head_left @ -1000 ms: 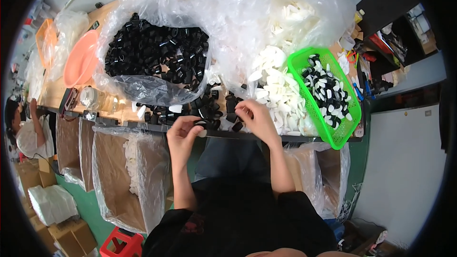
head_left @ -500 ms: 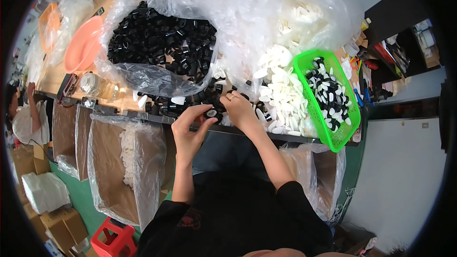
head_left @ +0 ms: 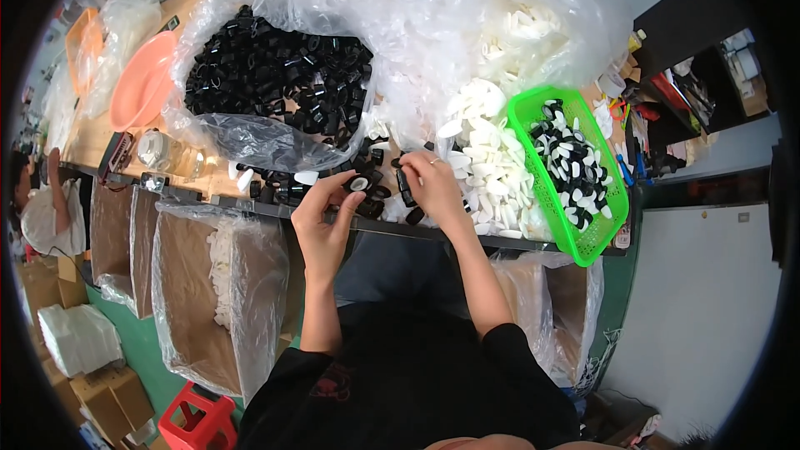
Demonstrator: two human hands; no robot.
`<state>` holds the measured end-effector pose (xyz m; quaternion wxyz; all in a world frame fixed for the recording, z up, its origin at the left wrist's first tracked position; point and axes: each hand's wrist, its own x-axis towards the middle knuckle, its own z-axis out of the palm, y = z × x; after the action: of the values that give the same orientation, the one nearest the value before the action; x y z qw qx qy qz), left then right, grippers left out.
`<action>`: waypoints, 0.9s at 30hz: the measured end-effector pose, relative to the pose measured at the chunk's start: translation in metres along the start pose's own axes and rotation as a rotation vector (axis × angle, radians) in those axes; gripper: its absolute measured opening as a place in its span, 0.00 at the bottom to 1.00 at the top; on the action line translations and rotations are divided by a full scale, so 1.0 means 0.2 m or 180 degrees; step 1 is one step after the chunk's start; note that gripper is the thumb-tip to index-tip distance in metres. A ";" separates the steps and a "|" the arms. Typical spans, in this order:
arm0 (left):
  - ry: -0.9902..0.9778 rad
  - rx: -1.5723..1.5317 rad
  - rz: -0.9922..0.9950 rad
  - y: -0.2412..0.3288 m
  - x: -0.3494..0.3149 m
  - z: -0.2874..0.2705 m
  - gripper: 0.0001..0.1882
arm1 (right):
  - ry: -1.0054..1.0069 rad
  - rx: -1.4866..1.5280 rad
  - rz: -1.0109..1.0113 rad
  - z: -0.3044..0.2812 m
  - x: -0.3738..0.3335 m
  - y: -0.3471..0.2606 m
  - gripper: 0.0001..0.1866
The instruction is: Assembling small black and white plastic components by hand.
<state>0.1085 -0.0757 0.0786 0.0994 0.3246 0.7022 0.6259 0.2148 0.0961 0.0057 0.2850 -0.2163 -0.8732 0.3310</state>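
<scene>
Black short-sleeved cloth shirt here, small dull-red print on the chest, dark grey trousers, and there, a thin ring on the right hand!

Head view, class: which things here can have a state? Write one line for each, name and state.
Left hand: fingers closed on a small black part with a pale centre.
Right hand: fingers at black parts; grip unclear.
Green perforated plastic basket: holding black and white pieces.
Clear plastic bag: open, black pile inside.
Brown plastic-lined box: open, white bits inside.
</scene>
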 end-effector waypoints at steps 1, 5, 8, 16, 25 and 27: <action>0.0000 0.0011 0.0003 -0.01 0.00 0.00 0.15 | -0.0098 -0.0117 -0.0268 0.03 0.00 0.01 0.06; -0.0195 0.0206 -0.0001 0.03 -0.01 0.00 0.14 | -0.0489 -0.1134 -0.0536 0.17 0.00 -0.01 0.12; -0.0284 0.0126 -0.0035 0.05 -0.02 0.02 0.15 | -0.0396 -0.1173 -0.0505 0.18 0.00 -0.05 0.14; -0.0282 0.0243 0.0453 0.08 -0.03 0.02 0.17 | 0.0546 0.1277 0.0271 -0.20 -0.04 -0.29 0.07; -0.0596 0.0366 0.0925 0.21 -0.02 0.09 0.18 | 0.0635 0.1574 -0.1024 -0.39 -0.08 -0.38 0.07; -0.0641 0.0407 0.0975 0.21 -0.03 0.10 0.18 | 0.0598 0.1488 -0.1075 -0.39 -0.09 -0.38 0.06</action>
<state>0.1374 -0.0631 0.1138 0.0520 0.4943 0.6694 0.5521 0.2641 0.0695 0.1014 0.4576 -0.0263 -0.7668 0.4494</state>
